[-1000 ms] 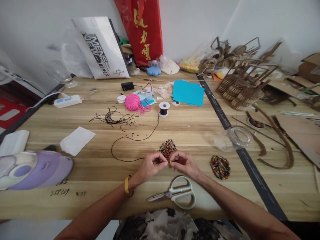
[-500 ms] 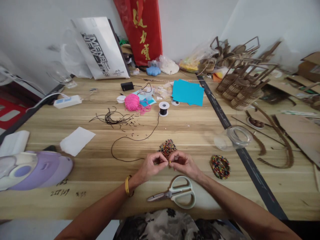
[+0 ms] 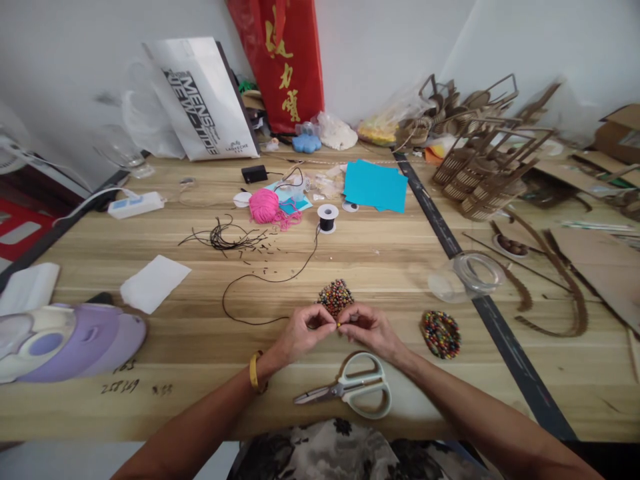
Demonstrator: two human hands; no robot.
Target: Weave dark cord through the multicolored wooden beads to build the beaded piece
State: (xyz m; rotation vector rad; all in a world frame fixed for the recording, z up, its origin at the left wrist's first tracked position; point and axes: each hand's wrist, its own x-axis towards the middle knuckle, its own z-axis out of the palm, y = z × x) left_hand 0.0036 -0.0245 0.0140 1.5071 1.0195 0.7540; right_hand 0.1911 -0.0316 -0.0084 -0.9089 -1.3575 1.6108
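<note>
My left hand (image 3: pixel 306 331) is closed in a pinch on the black cord (image 3: pixel 260 323), which runs in a loop across the table to a white spool (image 3: pixel 327 219). In the fingertips of my right hand (image 3: pixel 369 328) sits a small yellow bead (image 3: pixel 339 325), touching or nearly touching my left fingertips. Just beyond both hands lies a heap of multicoloured beads (image 3: pixel 335 295), partly hidden by the fingers. Scissors with pale green handles (image 3: pixel 364 385) rest below the hands, near the table's front edge. A coiled bundle of strung beads (image 3: pixel 441 334) is right of my right hand.
Cut black cords (image 3: pixel 220 235), pink yarn (image 3: pixel 264 205) and blue sheets (image 3: pixel 376 185) lie farther back. A purple-and-white appliance (image 3: pixel 85 341) and white paper (image 3: pixel 155 283) are at left. At right stand a clear plastic container (image 3: pixel 465 276) and small woven baskets (image 3: pixel 485 175).
Almost nothing differs. Both hands hold the same pinch over the same spot, and the bead between the fingertips has barely shifted.
</note>
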